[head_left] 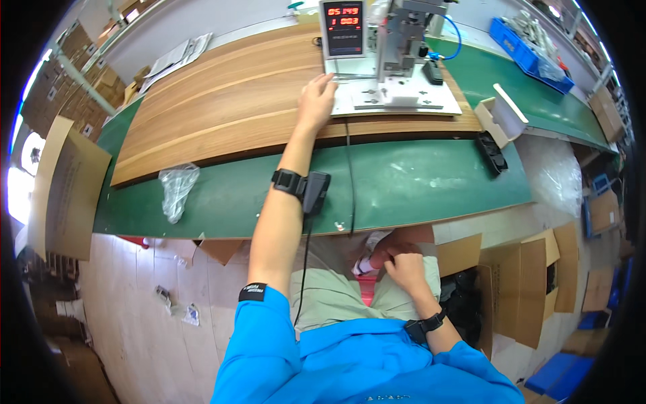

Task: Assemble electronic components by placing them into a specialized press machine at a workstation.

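Note:
My left hand (316,102) reaches over the wooden board (222,87) to the left edge of a machine's white base plate (343,104). Its fingers are closed on the near end of thin metal tweezers (354,76), whose prongs point right toward the machine. The grey metal press-like machine (404,40) stands on that plate, with a display box (343,28) showing red digits at its left. Down at my lap, my right hand (407,271) rests by my knee with fingers curled; nothing shows in it, though the fingertips are partly hidden.
The green tabletop (417,175) carries a crumpled clear bag (178,192), a black tray (491,153) and a small open carton (501,118). A black cable (350,175) hangs over the front edge. A blue bin (525,50) stands far right; an open cardboard box (521,289) is beside my right leg.

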Demonstrator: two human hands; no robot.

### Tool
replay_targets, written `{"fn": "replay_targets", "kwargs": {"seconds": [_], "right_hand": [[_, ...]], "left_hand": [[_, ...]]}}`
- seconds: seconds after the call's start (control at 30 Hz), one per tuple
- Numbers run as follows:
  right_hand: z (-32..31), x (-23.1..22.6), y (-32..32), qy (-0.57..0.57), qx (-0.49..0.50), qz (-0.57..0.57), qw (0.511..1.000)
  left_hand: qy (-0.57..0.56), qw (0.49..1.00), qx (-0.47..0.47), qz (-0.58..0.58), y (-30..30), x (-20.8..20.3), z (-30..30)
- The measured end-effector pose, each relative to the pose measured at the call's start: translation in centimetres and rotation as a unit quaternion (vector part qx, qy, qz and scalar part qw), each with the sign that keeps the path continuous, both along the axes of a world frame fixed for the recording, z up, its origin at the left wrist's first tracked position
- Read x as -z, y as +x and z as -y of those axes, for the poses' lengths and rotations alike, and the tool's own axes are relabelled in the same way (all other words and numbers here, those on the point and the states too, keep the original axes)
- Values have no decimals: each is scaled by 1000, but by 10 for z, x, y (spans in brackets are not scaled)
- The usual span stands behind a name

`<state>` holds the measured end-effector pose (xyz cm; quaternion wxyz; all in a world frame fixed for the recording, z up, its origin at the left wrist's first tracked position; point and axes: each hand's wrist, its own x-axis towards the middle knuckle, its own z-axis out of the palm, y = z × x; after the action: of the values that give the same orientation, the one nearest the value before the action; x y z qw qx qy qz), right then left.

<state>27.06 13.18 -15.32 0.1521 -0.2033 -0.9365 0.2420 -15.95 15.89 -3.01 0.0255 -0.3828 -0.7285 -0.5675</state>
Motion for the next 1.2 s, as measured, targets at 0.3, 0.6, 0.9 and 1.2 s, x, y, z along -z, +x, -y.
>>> {"fn": "replay_targets", "kwargs": {"seconds": [0.3, 0.6, 0.9, 1.2], "right_hand": [[-1, 2, 4, -9, 2, 18, 1000], [6, -5, 0, -2, -14, 20, 1000], [18, 5, -26, 16, -61, -1, 998], [64, 4, -87, 31, -235, 116, 965]], "left_hand": [[6, 1000, 20, 18, 4, -2, -3], [-28, 994, 49, 92, 13, -10, 0], [22, 999, 35, 18, 13, -5, 1], [-132, 968, -100, -186, 39, -16, 8]]}}
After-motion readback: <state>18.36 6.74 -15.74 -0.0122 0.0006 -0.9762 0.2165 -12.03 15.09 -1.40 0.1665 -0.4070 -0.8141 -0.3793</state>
